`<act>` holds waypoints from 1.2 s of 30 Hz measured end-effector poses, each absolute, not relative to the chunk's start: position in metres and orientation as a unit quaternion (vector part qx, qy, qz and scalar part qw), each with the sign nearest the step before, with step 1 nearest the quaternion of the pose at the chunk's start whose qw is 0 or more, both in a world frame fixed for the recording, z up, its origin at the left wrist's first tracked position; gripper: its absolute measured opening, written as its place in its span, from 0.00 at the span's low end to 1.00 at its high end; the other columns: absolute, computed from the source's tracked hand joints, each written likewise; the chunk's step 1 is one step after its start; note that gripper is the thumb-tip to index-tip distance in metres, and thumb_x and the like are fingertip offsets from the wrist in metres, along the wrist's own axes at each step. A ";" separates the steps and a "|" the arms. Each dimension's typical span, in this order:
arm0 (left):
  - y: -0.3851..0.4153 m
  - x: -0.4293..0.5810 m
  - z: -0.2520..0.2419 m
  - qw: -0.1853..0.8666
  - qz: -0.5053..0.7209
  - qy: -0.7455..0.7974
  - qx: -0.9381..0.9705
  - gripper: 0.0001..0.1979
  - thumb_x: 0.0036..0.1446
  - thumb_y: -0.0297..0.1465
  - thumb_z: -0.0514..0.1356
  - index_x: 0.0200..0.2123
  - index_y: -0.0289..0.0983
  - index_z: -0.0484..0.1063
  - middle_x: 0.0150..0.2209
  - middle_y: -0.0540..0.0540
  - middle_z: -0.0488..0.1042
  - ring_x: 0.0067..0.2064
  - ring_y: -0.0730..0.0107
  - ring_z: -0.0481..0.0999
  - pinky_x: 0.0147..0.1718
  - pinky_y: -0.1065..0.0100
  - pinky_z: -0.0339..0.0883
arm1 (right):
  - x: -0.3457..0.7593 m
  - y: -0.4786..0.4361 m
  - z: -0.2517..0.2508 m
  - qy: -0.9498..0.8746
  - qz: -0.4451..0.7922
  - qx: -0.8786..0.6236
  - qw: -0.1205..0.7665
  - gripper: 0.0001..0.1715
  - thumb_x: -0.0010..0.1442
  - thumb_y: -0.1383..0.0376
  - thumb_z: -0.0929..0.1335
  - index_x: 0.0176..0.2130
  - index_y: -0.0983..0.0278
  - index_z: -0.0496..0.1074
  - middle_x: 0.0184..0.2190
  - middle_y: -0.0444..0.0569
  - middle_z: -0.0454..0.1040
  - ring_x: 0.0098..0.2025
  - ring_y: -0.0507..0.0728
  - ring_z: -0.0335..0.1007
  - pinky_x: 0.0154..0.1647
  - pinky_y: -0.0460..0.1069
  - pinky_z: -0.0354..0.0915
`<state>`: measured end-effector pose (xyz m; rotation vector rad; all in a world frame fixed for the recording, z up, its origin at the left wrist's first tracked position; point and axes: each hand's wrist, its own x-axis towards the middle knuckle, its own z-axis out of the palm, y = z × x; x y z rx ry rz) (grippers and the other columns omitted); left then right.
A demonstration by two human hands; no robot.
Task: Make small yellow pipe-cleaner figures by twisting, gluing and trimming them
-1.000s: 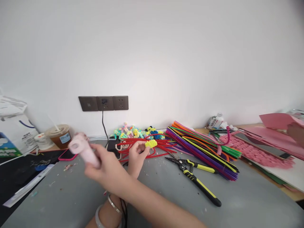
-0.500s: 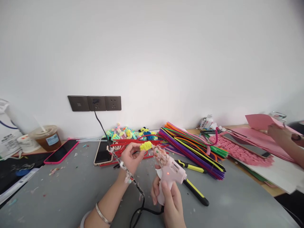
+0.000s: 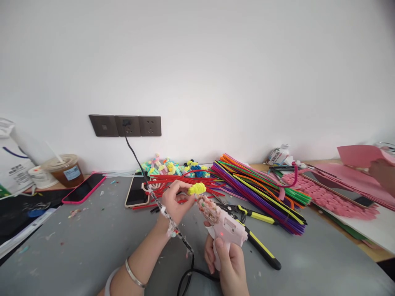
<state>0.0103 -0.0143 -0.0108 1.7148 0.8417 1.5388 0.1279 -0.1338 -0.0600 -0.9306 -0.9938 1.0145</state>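
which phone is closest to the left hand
The middle phone, lying just left of the left hand; the pink-rimmed phone lies farther left, the third phone far right on the pink braided piece.

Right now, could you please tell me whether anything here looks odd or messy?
Yes: the glue gun in the right hand has its front crusted with coloured debris, and fluffy bits cling to the cord, so both look dirty. Small scraps also litter the grey table.

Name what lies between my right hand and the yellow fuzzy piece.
The head view shows the pink glue gun there, its crusted front toward the yellow fuzzy piece.
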 end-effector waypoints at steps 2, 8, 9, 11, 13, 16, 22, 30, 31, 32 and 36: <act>-0.015 0.010 -0.009 0.332 0.591 0.318 0.663 0.06 0.50 0.27 0.62 0.34 0.37 0.73 0.33 0.47 0.72 0.33 0.71 0.76 0.29 0.73 0.76 | 0.128 -0.133 -0.056 -0.435 0.443 -0.425 0.659 0.33 0.64 0.47 0.63 0.18 0.65 0.62 0.14 0.40 0.56 0.15 0.47 0.50 0.16 0.45 0.45; -0.019 0.012 -0.004 0.314 0.587 0.302 0.682 0.07 0.49 0.24 0.61 0.34 0.37 0.73 0.32 0.48 0.70 0.32 0.72 0.75 0.28 0.74 0.76 | 0.129 -0.133 -0.052 -0.425 0.447 -0.422 0.665 0.33 0.64 0.46 0.62 0.17 0.64 0.61 0.14 0.40 0.55 0.15 0.47 0.51 0.17 0.45 0.45; -0.019 0.012 -0.003 0.312 0.587 0.298 0.685 0.08 0.48 0.23 0.61 0.34 0.37 0.73 0.32 0.48 0.70 0.32 0.72 0.75 0.28 0.74 0.76 | 0.128 -0.133 -0.053 -0.423 0.446 -0.423 0.665 0.33 0.64 0.46 0.63 0.18 0.64 0.61 0.15 0.40 0.56 0.15 0.46 0.51 0.17 0.45 0.45; -0.020 0.013 -0.003 0.309 0.588 0.294 0.687 0.08 0.48 0.22 0.61 0.34 0.37 0.73 0.32 0.48 0.70 0.32 0.72 0.75 0.28 0.74 0.76 | 0.128 -0.133 -0.052 -0.419 0.444 -0.429 0.665 0.33 0.63 0.46 0.63 0.18 0.65 0.61 0.15 0.40 0.56 0.15 0.46 0.51 0.17 0.45 0.45; -0.021 0.013 -0.003 0.309 0.589 0.293 0.687 0.09 0.47 0.22 0.61 0.34 0.37 0.73 0.32 0.48 0.70 0.32 0.72 0.76 0.28 0.74 0.76 | 0.128 -0.132 -0.048 -0.419 0.440 -0.435 0.664 0.33 0.63 0.45 0.63 0.17 0.64 0.61 0.14 0.40 0.56 0.14 0.46 0.51 0.16 0.44 0.45; -0.021 0.014 -0.003 0.311 0.589 0.291 0.687 0.09 0.48 0.22 0.61 0.34 0.37 0.73 0.33 0.48 0.70 0.32 0.72 0.75 0.28 0.74 0.76 | 0.127 -0.131 -0.040 -0.421 0.432 -0.441 0.665 0.34 0.61 0.44 0.64 0.17 0.64 0.61 0.14 0.40 0.55 0.14 0.47 0.51 0.15 0.45 0.45; -0.022 0.013 -0.002 0.301 0.587 0.280 0.698 0.09 0.48 0.22 0.61 0.34 0.37 0.73 0.32 0.48 0.70 0.32 0.72 0.75 0.28 0.73 0.77 | 0.125 -0.132 -0.037 -0.419 0.426 -0.446 0.666 0.35 0.60 0.42 0.64 0.16 0.64 0.60 0.14 0.39 0.55 0.13 0.47 0.50 0.15 0.44 0.45; -0.023 0.013 -0.001 0.296 0.586 0.287 0.698 0.06 0.49 0.24 0.62 0.33 0.38 0.73 0.33 0.47 0.72 0.34 0.70 0.76 0.29 0.73 0.78 | 0.126 -0.132 -0.042 -0.428 0.421 -0.451 0.661 0.34 0.63 0.44 0.62 0.17 0.64 0.59 0.13 0.40 0.55 0.14 0.46 0.50 0.16 0.44 0.45; -0.023 0.013 -0.001 0.294 0.585 0.287 0.699 0.06 0.49 0.25 0.62 0.33 0.38 0.73 0.33 0.46 0.72 0.34 0.70 0.76 0.29 0.73 0.78 | 0.126 -0.132 -0.042 -0.430 0.419 -0.451 0.660 0.34 0.63 0.44 0.62 0.17 0.64 0.59 0.13 0.40 0.55 0.14 0.47 0.50 0.16 0.44 0.45; -0.023 0.013 -0.001 0.293 0.583 0.287 0.701 0.06 0.49 0.24 0.62 0.33 0.38 0.72 0.33 0.46 0.72 0.34 0.70 0.76 0.29 0.72 0.78 | 0.126 -0.132 -0.042 -0.432 0.418 -0.452 0.660 0.34 0.63 0.44 0.62 0.17 0.64 0.59 0.13 0.40 0.55 0.14 0.47 0.50 0.16 0.44 0.46; -0.023 0.013 -0.002 0.285 0.589 0.280 0.703 0.06 0.50 0.24 0.61 0.33 0.38 0.72 0.33 0.46 0.72 0.35 0.69 0.77 0.29 0.72 0.78 | 0.125 -0.133 -0.042 -0.428 0.414 -0.452 0.665 0.32 0.63 0.44 0.62 0.20 0.64 0.61 0.14 0.39 0.55 0.14 0.46 0.49 0.15 0.43 0.46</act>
